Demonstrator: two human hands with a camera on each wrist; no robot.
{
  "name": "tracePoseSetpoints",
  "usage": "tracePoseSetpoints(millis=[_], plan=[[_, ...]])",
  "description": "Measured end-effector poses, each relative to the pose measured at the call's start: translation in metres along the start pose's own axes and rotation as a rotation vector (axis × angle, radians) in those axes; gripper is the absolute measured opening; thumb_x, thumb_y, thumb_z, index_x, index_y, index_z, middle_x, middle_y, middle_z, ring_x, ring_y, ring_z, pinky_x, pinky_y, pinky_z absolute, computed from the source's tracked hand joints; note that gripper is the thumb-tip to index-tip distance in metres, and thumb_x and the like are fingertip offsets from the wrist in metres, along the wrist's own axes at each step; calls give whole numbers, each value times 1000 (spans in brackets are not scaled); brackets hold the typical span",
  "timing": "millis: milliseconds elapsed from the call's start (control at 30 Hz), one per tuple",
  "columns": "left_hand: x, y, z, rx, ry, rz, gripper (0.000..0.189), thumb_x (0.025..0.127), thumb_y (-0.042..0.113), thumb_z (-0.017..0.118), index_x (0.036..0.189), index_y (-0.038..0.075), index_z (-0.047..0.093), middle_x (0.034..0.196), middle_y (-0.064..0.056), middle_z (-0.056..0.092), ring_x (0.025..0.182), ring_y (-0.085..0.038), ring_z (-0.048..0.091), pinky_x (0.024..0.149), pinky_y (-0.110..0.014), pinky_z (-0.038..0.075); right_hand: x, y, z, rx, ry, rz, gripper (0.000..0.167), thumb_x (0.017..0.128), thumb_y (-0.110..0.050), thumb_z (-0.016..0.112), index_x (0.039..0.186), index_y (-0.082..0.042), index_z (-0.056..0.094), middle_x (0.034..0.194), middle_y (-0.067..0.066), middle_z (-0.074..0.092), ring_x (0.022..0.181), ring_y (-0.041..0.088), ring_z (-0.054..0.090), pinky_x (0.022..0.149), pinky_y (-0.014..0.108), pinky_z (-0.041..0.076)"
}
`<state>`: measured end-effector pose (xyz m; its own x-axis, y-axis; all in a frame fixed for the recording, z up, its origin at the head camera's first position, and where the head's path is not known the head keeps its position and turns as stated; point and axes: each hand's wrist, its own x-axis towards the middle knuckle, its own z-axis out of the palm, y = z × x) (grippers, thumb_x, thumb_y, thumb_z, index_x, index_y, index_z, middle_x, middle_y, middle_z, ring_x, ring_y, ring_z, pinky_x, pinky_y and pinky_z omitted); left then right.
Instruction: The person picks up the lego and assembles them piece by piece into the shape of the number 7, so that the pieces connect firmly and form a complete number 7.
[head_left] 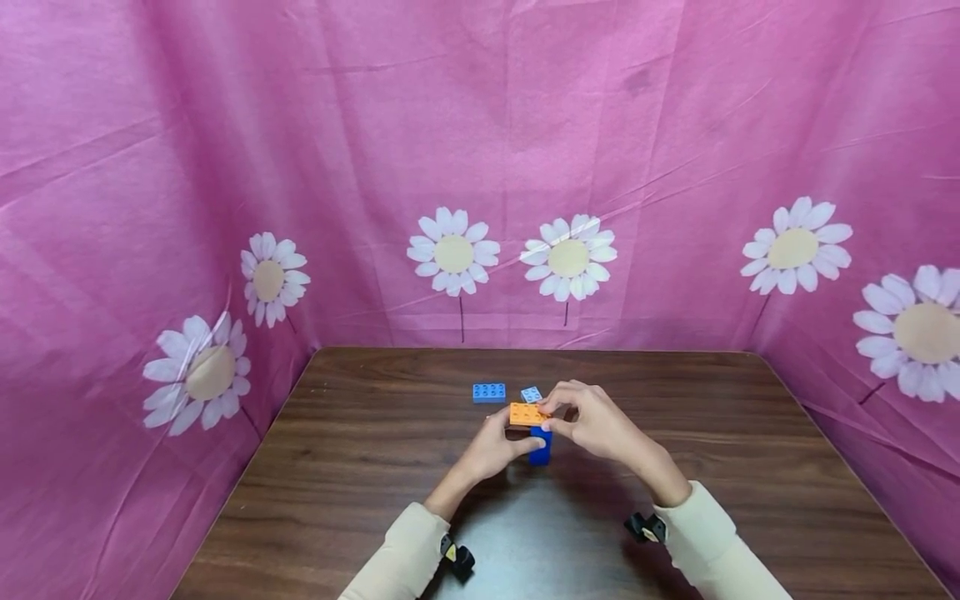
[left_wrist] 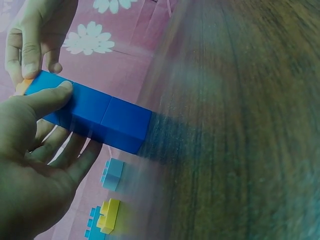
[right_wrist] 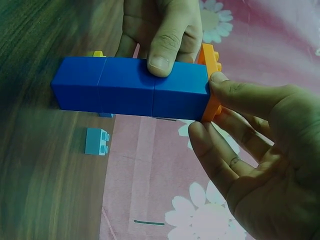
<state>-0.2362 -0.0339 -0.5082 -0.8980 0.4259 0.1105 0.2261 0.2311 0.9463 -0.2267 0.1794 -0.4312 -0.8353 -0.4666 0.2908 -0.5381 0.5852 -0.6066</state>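
Note:
A tower of dark blue building blocks [right_wrist: 127, 90] stands upright on the table. My left hand [head_left: 491, 448] holds it near the top, thumb on the near face and fingers behind. An orange studded brick [head_left: 525, 414] lies flat across the tower's top, sticking out to the left in the head view. My right hand [head_left: 596, 423] pinches the orange brick's right end between thumb and fingers. In the left wrist view, the right hand covers most of the orange brick.
Behind the tower lie a blue brick [head_left: 489, 393] and a small light blue brick [head_left: 531, 394]. A yellow brick [left_wrist: 110, 216] shows in the left wrist view. The wooden table [head_left: 360, 467] ends at a pink flowered cloth [head_left: 510, 125].

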Motion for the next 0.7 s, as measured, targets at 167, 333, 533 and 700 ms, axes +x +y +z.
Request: tracePoseSetpoints(millis=[167,333,533,700], plan=[[-1,-1,-1,6,-3,-4,47,98,23,80,140,9,64,134,-9,72,115,-22,72,101,-37,61,-2,0,2,-2,-2,16,15,90,-9,85,103,-15,81,103,-3,75,94,16,68,79,42,64],[0,-1,0,18,-6,-6,47,98,24,79,141,11,64,136,-8,71,119,-22,70,105,-41,59,-3,1,2,-37,-2,11,15,90,-10,86,103,-15,79,105,-2,75,96,17,68,77,37,63],[1,-1,0,48,6,-17,47,99,28,78,141,14,63,137,-5,71,122,-22,67,113,-49,52,-3,1,1,-50,14,-18,17,89,-9,86,103,-15,77,106,-1,74,94,17,68,70,23,59],[0,0,-1,52,9,-23,47,99,28,78,141,13,63,137,-6,70,123,-21,67,114,-51,51,-3,2,1,-35,3,-19,18,90,-10,86,104,-15,76,108,0,74,91,17,66,70,23,59]])
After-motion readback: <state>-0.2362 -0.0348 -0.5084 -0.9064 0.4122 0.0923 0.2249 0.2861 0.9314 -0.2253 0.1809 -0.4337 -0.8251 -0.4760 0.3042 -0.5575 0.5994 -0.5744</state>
